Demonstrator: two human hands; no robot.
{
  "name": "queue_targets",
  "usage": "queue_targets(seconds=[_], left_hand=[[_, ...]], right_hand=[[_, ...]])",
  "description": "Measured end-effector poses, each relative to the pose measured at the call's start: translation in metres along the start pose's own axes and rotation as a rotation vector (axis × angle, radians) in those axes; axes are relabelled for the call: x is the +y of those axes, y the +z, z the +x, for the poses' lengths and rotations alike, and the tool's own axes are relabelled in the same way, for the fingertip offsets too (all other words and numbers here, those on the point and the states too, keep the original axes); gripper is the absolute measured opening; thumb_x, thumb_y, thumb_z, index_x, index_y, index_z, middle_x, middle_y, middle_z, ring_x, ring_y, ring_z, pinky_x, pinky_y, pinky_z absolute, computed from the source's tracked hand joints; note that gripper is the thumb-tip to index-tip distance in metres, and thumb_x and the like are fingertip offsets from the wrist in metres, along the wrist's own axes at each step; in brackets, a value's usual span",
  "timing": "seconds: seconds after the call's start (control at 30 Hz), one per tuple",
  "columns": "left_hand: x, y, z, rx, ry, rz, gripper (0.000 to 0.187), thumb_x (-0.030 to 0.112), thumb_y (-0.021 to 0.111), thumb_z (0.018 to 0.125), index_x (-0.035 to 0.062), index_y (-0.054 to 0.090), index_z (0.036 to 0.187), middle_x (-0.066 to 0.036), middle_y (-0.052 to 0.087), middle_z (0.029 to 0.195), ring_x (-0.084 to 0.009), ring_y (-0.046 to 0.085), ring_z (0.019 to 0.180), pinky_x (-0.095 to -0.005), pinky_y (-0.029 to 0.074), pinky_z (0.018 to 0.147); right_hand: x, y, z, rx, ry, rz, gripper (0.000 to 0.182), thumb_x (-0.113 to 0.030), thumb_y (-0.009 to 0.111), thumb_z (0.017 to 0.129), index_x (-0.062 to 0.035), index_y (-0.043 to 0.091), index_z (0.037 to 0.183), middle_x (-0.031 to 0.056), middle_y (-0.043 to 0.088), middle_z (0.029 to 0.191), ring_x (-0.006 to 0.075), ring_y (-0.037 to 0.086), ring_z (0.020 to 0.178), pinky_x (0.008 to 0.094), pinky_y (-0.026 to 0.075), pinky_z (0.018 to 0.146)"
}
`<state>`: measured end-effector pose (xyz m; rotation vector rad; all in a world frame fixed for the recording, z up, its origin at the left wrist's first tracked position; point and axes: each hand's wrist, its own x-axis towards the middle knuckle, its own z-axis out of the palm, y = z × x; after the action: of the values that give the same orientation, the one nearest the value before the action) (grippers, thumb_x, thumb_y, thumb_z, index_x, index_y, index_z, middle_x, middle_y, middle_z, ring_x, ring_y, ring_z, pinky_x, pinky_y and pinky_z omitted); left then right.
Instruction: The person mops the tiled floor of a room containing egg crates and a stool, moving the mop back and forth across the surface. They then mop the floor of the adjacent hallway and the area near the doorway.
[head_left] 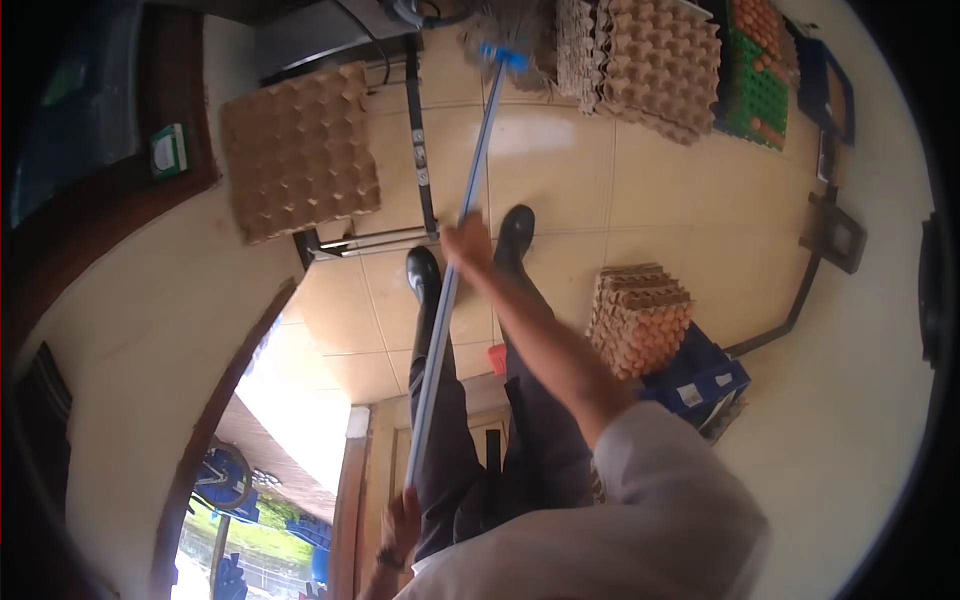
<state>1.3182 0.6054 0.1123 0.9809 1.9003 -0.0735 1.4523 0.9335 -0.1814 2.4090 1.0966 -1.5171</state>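
Observation:
A long-handled mop [450, 270] runs from the lower left of my body up to the top of the head view. Its blue clamp [503, 57] sits on the tiled floor, and the grey strands beyond it are blurred. My right hand [467, 246] is wrapped round the middle of the handle, its arm stretched forward over my legs. Lower down, close to my left hip, my left hand [400, 522] grips the handle's near end; a dark band is on that wrist. My dark boots [424, 275] stand on either side of the handle.
Stacked egg trays [660, 65] stand ahead right, beside a green tray [755, 95] with eggs. More egg-filled trays [640, 320] rest near a blue crate [700, 375] at my right. A cardboard tray stack [300, 150] sits left by a metal frame [416, 140]. A doorway opens behind left.

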Motion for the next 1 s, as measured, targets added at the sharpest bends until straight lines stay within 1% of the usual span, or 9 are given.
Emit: queue_targets(seconds=[0.1,0.23,0.5,0.57,0.67,0.8,0.87,0.93,1.0], left_hand=[[-0.013,-0.058,-0.112,-0.269,-0.4,0.044,0.038,0.028,0.04,0.095,0.002,0.051,0.069,-0.021,0.044,0.055,-0.0398,0.046,0.051,-0.0446,0.034,0.047],[-0.024,-0.116,-0.154,-0.351,-0.507,0.134,0.033,0.024,0.042,0.094,0.0025,0.052,0.071,-0.021,0.046,0.057,-0.0399,0.048,0.053,-0.0456,0.035,0.048],[-0.042,-0.172,0.0,-0.301,0.357,0.476,0.01,0.01,0.044,0.089,0.0028,0.05,0.085,-0.014,0.049,0.064,-0.0343,0.051,0.057,-0.0436,0.04,0.048],[-0.06,-0.177,-0.014,-0.314,0.249,0.534,0.019,0.016,0.042,0.091,0.0024,0.052,0.082,-0.016,0.051,0.062,-0.0362,0.053,0.058,-0.044,0.039,0.048],[-0.081,-0.186,-0.097,-0.471,-0.326,0.484,0.046,0.03,0.035,0.096,0.0002,0.053,0.067,-0.023,0.055,0.06,-0.034,0.06,0.062,-0.0443,0.038,0.048],[-0.032,-0.216,-0.085,-0.533,-0.294,0.415,0.038,0.027,0.038,0.095,0.0006,0.054,0.073,-0.02,0.054,0.06,-0.0324,0.057,0.06,-0.044,0.038,0.049],[-0.013,-0.21,-0.058,-0.571,-0.285,0.371,0.035,0.025,0.039,0.095,0.0008,0.055,0.076,-0.019,0.053,0.06,-0.0315,0.055,0.058,-0.0439,0.037,0.049],[-0.022,-0.18,-0.01,-0.345,0.782,0.691,0.017,0.003,0.05,0.085,0.0003,0.048,0.102,-0.01,0.047,0.07,-0.0284,0.047,0.063,-0.0398,0.037,0.054],[0.004,-0.159,0.021,-0.415,0.685,0.671,0.029,0.002,0.051,0.081,-0.0007,0.047,0.11,-0.012,0.051,0.08,-0.0271,0.049,0.07,-0.0387,0.04,0.057]], right_hand=[[0.061,0.054,-0.123,-0.124,0.141,-0.045,0.042,-0.018,0.057,0.072,0.0055,0.045,0.105,0.0269,0.058,0.1,0.0414,0.057,0.096,0.0456,0.045,0.084],[0.081,0.073,-0.182,-0.265,0.105,-0.015,0.04,-0.016,0.055,0.071,0.0102,0.045,0.1,0.0321,0.057,0.097,0.043,0.057,0.095,0.0455,0.045,0.084],[0.037,0.044,-0.08,-0.006,0.197,0.345,0.04,-0.019,0.054,0.072,0.008,0.047,0.101,0.0278,0.059,0.098,0.0374,0.06,0.092,0.0447,0.047,0.081],[0.046,0.075,-0.076,0.072,0.189,0.346,0.04,-0.019,0.055,0.072,0.0066,0.047,0.102,0.0257,0.06,0.099,0.0359,0.061,0.093,0.0436,0.047,0.081],[0.047,0.065,-0.163,-0.151,0.331,0.273,0.048,-0.02,0.055,0.071,0.0081,0.044,0.109,0.0283,0.057,0.106,0.0395,0.056,0.102,0.0438,0.043,0.09],[0.053,0.056,-0.18,-0.222,0.336,0.359,0.047,-0.019,0.054,0.071,0.0095,0.047,0.107,0.0296,0.056,0.108,0.0402,0.054,0.105,0.0431,0.043,0.091],[0.063,0.044,-0.139,-0.016,0.232,0.412,0.042,-0.019,0.054,0.07,0.0107,0.052,0.1,0.0301,0.058,0.1,0.0398,0.057,0.1,0.0434,0.045,0.086],[0.074,0.015,-0.079,0.085,0.208,0.46,0.039,-0.021,0.055,0.069,0.0095,0.054,0.094,0.0294,0.06,0.093,0.0393,0.059,0.095,0.0453,0.046,0.081],[0.071,-0.034,-0.045,0.133,0.26,0.506,0.039,-0.023,0.056,0.069,0.0084,0.054,0.093,0.0286,0.06,0.092,0.0393,0.059,0.094,0.0454,0.047,0.079]])
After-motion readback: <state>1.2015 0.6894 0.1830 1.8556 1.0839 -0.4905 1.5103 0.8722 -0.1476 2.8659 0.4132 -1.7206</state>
